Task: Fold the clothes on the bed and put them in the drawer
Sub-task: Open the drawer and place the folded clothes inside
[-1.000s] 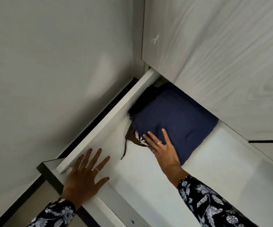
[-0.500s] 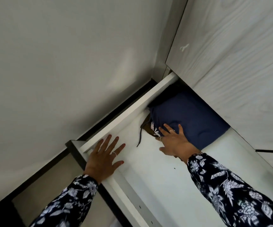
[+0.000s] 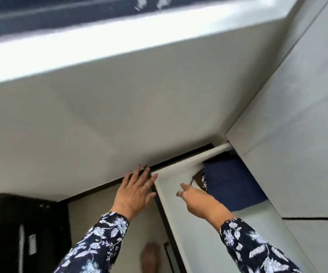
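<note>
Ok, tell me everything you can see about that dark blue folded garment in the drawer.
The dark blue folded garment is plain navy cloth, soft and matte, folded into a flat block. It lies in the far corner of the open white drawer, partly tucked under the cabinet front above it. At its near left edge a brown piece and a patterned piece of cloth peek out from beneath. The right hand is just in front of it; whether it touches is unclear.

Pale wall (image 3: 129, 119) meets wood-grain wardrobe panels (image 3: 301, 125) in a bedroom corner.
A bright white ledge (image 3: 80, 42) crosses the top beneath blurred dark glass; a dark skirting strip edges the beige floor (image 3: 104, 209), where a black object (image 3: 21, 229) stands at left.
</note>
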A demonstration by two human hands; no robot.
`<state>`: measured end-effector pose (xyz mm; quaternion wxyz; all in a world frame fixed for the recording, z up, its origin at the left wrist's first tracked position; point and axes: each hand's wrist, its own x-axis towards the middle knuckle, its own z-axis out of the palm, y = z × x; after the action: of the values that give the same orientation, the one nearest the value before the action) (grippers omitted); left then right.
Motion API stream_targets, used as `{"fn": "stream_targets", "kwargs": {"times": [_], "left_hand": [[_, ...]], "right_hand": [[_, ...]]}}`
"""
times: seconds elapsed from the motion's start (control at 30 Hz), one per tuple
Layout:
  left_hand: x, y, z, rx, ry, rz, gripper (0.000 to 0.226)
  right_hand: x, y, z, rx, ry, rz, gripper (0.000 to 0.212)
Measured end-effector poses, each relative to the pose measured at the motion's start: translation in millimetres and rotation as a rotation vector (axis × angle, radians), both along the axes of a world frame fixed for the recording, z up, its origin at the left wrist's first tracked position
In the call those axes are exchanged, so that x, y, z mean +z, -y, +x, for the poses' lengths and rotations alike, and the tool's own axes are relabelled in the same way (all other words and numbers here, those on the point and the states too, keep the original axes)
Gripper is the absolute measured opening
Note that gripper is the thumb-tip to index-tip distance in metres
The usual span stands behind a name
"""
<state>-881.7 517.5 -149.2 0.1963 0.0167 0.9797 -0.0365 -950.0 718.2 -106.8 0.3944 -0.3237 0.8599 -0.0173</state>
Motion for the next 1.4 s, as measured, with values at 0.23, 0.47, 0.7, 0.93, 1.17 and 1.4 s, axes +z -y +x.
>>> {"fn": "stream_targets", "kwargs": {"times": [0.23,0.47,0.7,0.93,1.17,1.4], "left_hand": [[78.0,80.6,82.8,0.242,-0.049,0.012,0.060],[85.1,184.6,220.4,0.617,-0.056,0.057,0.058],[83.5,308.4,395.5,1.058,-0.117,0.074,0.070],[83.9,390.4,510.3,1.911,-0.492,0.438,0.049],[36.7,422.0,562.1,2.514,-0.799,1.158,0.022],[15.4,440.4,554.1,2.616,-1.021,1.543,0.024]], "right_hand": [[72.4,132.2,41.8,0.295,-0.247,-0.098,0.054],[80.3,264.7,143.1,0.428,-0.322,-0.051,0.058],[76.4,408.4,265.4,0.708,-0.300,-0.095,0.058],[85.9,559.4,368.3,0.910,-0.291,-0.212,0.057],[65.0,629.9,450.6,0.919,-0.206,-0.156,0.083],[32.3,662.2,471.7,0.838,-0.120,-0.100,0.109]]}}
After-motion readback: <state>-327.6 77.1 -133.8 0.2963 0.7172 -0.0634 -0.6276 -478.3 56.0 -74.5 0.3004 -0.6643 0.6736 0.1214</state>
